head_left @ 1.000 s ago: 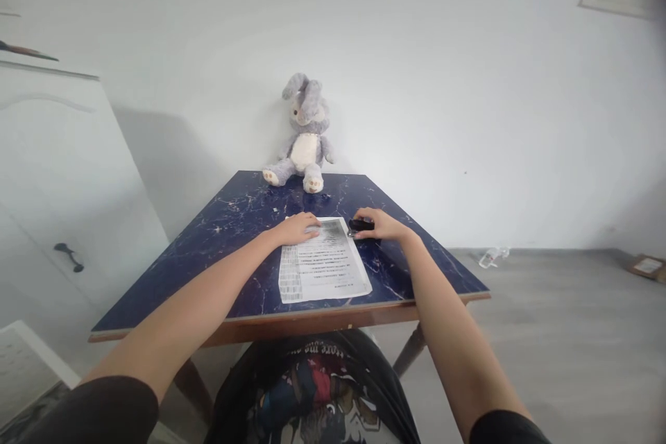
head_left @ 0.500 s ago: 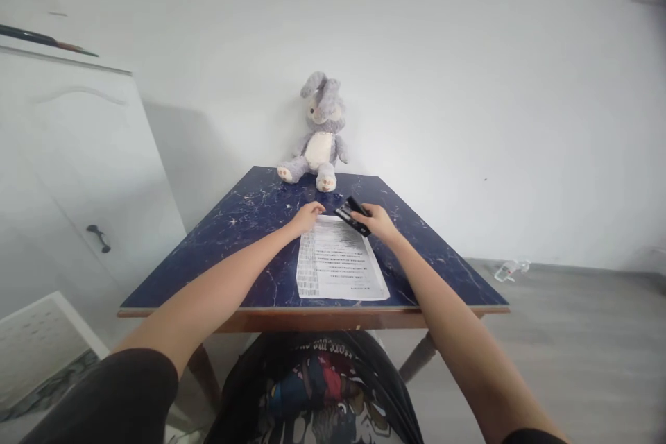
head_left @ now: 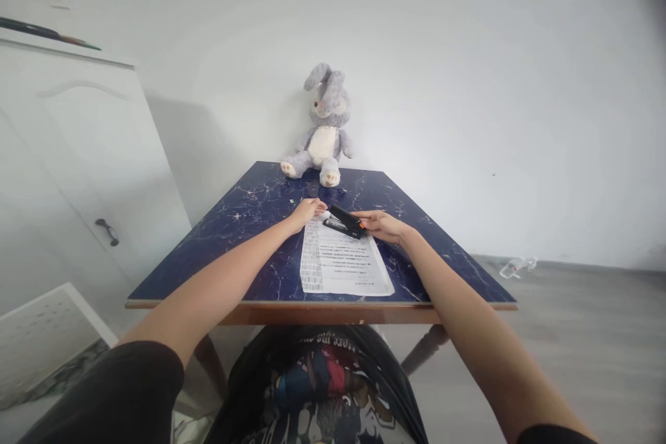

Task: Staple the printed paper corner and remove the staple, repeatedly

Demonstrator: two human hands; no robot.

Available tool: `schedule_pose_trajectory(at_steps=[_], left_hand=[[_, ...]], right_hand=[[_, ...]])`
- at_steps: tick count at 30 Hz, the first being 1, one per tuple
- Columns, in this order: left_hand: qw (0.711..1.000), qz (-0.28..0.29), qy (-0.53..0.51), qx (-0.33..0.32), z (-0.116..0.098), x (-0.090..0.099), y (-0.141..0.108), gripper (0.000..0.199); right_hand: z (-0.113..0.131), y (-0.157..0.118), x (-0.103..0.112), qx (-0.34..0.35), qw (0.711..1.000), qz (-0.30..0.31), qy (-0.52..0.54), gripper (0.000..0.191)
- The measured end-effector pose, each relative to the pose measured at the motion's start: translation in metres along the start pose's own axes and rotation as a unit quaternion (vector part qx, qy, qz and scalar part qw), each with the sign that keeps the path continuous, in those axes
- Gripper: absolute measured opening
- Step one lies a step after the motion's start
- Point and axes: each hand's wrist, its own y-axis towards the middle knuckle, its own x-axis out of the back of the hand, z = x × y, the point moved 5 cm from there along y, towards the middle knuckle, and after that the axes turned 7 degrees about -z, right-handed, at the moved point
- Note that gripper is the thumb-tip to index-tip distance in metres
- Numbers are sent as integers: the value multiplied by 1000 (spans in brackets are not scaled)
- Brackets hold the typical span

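Observation:
Printed paper lies on the blue table in front of me. My left hand is at its far left corner, the fingertips pinched on the edge, which looks slightly raised there. A black stapler with a small orange part rests over the far end of the paper, its jaws apart and pointing left toward my left fingers. My right hand grips the stapler's rear end from the right, fingers stretched along its far side and the thumb nearer me.
A grey plush rabbit sits at the back of the blue marbled table, against the wall. On the left stands a white cabinet with a dark handle. A clear plastic item lies on the floor at right.
The stapler has moved left and down onto the far end of the paper. My right hand has shifted its hold to the stapler's rear, and my left hand has closed on the paper's corner.

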Motion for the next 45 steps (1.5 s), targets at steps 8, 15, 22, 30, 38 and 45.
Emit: schedule_pose_trajectory(at_steps=[8,15,22,30,38,45], left_hand=[[1000,-6,-6,1,0,1,0,53],[996,-14,-84,36,-1,5,2,34],[973,66,-179,130,0,-2,-4,13],[975,-26,-174,134,-3,5,-1,10],[962,-164,43,-214,-44,30,-4,25],[956,34,85,-279,-74,-22,-39,41]], right_hand=[[5,4,-14,81,990,-38,-110,60],[27,0,-36,233,860,-134,-434,48],[32,-9,-73,369,698,-66,-610,46],[36,-9,-72,387,641,-151,-645,43],[17,8,-30,193,859,-254,-401,36],[52,-11,-42,409,824,-243,-310,49]])
